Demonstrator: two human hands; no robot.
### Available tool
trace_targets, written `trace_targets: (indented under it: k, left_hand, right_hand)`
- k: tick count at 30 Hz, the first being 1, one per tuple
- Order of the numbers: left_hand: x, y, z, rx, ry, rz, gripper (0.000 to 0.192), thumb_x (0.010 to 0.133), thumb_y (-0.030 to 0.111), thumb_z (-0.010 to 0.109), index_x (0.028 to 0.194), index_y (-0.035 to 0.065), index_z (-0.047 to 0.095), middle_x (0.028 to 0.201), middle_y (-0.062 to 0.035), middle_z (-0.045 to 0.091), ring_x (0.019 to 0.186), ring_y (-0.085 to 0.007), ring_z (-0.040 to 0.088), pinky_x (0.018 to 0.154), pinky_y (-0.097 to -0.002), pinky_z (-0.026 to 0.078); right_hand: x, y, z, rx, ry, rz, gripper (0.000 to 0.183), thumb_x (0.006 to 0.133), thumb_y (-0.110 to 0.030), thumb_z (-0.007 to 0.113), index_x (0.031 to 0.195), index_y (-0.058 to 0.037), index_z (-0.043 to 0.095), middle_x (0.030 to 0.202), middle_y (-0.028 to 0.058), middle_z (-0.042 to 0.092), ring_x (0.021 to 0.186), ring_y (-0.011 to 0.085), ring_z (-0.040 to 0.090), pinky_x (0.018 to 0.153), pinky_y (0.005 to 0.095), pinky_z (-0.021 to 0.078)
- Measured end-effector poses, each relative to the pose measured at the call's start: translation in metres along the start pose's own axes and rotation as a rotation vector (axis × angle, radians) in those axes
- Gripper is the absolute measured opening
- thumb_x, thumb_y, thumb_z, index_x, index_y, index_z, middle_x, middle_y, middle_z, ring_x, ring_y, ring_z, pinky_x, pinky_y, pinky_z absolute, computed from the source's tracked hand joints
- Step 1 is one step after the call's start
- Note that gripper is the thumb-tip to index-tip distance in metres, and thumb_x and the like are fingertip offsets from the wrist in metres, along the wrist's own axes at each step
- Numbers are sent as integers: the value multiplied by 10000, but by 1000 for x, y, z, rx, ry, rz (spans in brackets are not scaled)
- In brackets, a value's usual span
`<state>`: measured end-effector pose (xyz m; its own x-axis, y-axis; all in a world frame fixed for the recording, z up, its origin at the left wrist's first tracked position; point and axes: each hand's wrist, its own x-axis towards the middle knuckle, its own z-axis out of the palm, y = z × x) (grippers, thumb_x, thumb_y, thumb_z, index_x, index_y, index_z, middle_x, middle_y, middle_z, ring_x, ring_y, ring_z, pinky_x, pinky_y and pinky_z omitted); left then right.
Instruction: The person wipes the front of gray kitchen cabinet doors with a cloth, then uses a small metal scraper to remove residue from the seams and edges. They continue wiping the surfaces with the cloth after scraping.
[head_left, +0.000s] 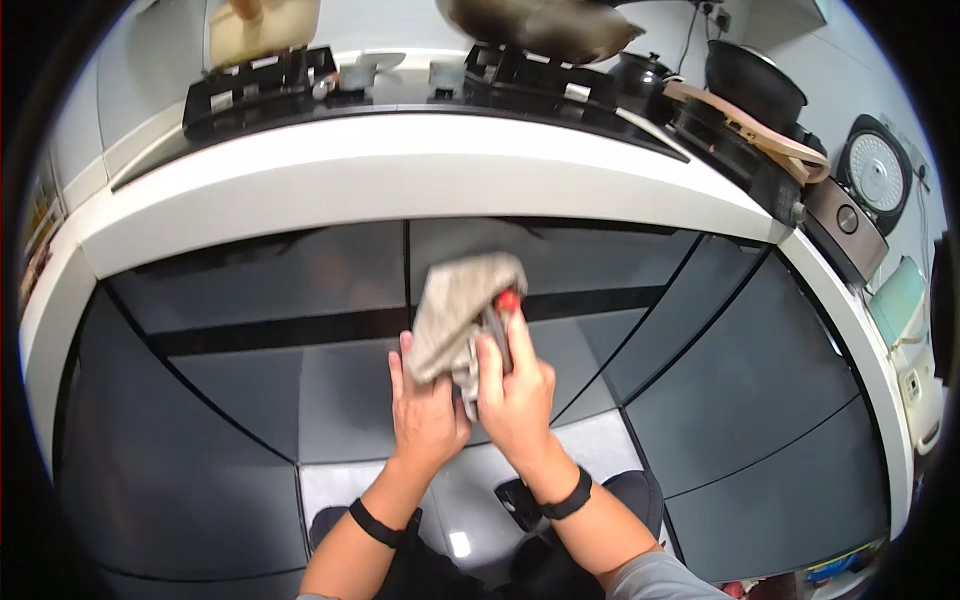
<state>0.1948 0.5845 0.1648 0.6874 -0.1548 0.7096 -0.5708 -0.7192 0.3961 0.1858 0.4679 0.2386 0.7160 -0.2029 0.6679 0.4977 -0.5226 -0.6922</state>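
In front of the dark cabinet doors, a crumpled beige cloth is held up between my two hands. My right hand grips a slim dark object with a red end; its index finger reaches up to the red part. The cloth wraps over the object's far side, so its full shape is hidden and blurred. My left hand is at the cloth's lower left edge, some fingers behind the fabric and others stretched upward. A black band circles each wrist.
Above the white countertop edge sits a black gas hob with a large pan. To the right are a black wok, a pinkish board-like item and a rice cooker with its lid raised. Dark cabinet doors surround me.
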Motion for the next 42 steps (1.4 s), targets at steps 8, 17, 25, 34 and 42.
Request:
trace_targets:
  k: [8, 17, 25, 34, 42]
  left_hand:
    - [-4, 3, -24, 102, -32, 15, 915, 761, 72, 705, 1558, -42, 272, 1644, -274, 186, 1532, -477, 114, 1217, -610, 102]
    - [88, 35, -30, 220, 123, 230, 842, 781, 92, 697, 1529, -44, 336, 1624, -253, 261, 1521, -446, 200, 1203, -631, 123]
    - [95, 64, 15, 372, -166, 515, 793, 776, 172, 702, 1506, 30, 427, 1621, -112, 338, 1489, -323, 316, 1180, -572, 252]
    - [105, 41, -21, 529, -90, 488, 743, 806, 255, 717, 1491, 90, 480, 1586, -123, 401, 1481, -325, 338, 1208, -543, 180]
    - [86, 4, -33, 652, 13, 364, 849, 820, 279, 678, 1527, -55, 347, 1627, -231, 284, 1542, -394, 182, 1239, -564, 27]
  right_hand:
    - [47, 30, -66, 171, 239, 99, 430, 1018, -184, 584, 1362, 69, 544, 1002, 202, 732, 883, 131, 653, 785, 299, 532]
    - [58, 65, -130, 46, 170, 169, 417, 1046, -184, 534, 1377, 70, 546, 1185, 97, 701, 1072, 119, 605, 958, 280, 471]
    - [22, 125, -115, -100, 257, 168, 418, 1048, -195, 507, 1367, 71, 549, 1231, 161, 688, 1162, 185, 614, 998, 311, 456]
    - [64, 112, -139, -121, 359, 14, 319, 1015, -224, 558, 1222, 10, 624, 951, 238, 721, 803, 394, 719, 708, 403, 550]
    - [62, 24, -91, -447, -76, -290, 456, 938, -313, 649, 1338, -96, 617, 705, 128, 652, 536, 316, 651, 476, 441, 518]
